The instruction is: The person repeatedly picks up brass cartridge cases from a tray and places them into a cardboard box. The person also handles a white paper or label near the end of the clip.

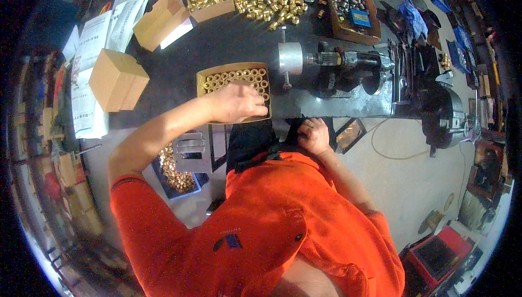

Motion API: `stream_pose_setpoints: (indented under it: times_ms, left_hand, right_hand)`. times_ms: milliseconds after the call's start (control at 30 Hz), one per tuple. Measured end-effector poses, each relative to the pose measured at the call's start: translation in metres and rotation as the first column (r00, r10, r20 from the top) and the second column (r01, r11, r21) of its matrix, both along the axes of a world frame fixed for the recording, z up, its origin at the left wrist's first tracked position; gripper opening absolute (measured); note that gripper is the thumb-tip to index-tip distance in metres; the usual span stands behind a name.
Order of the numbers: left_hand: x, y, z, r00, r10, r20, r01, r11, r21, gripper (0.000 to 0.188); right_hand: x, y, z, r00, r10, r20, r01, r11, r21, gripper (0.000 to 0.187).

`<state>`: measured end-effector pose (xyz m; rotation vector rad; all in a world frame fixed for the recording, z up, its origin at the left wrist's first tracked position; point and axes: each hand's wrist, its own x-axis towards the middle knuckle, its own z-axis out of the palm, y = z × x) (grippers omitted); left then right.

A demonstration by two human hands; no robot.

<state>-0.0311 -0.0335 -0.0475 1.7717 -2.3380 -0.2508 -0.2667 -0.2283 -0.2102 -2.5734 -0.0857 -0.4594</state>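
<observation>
My left hand (238, 103) is over the near right part of an open cardboard box (200, 86) at the table's front edge. Its fingers are curled down at the box's right side, and whatever they may hold is hidden. Rows of brass fittings (228, 77) stand upright in the box, their round open ends facing up; my hand and wrist cover the near rows. My right hand (314, 135) rests on my dark-trousered thigh below the table edge, its fingers curled in. Anything inside that hand cannot be made out.
Loose brass fittings (274, 7) lie behind, beside a full box (231, 6). Cardboard boxes (118, 80) stand left on newspaper (89, 104). A metal spindle machine (331, 60) occupies the right, before a box of grey parts (353, 35). A blue bin of brass pieces (178, 174) sits below left.
</observation>
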Motion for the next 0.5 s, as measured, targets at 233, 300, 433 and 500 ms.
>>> stream_pose_setpoints:
  times_ms: [233,300,433,500]
  left_hand:
    - [0.016,0.01,0.023,0.966,0.219,-0.134,-0.233,0.967,-0.103,0.018]
    - [0.026,0.011,0.028,0.951,0.259,-0.168,-0.287,0.943,-0.167,0.014]
    - [0.041,0.004,0.034,0.872,0.434,-0.225,-0.473,0.866,-0.162,0.015]
    - [0.053,-0.008,0.035,0.786,0.549,-0.283,-0.592,0.8,-0.094,0.017]
  right_hand:
    - [-0.003,-0.002,-0.006,0.994,0.016,-0.107,-0.018,1.0,-0.013,0.019]
    - [-0.004,-0.002,-0.008,0.994,0.008,-0.108,-0.01,1.0,-0.019,0.02]
    - [-0.004,-0.002,-0.012,0.995,0.01,-0.102,-0.01,1.0,-0.008,0.02]
    - [-0.005,-0.002,-0.012,0.996,0.006,-0.093,-0.007,1.0,-0.016,0.019]
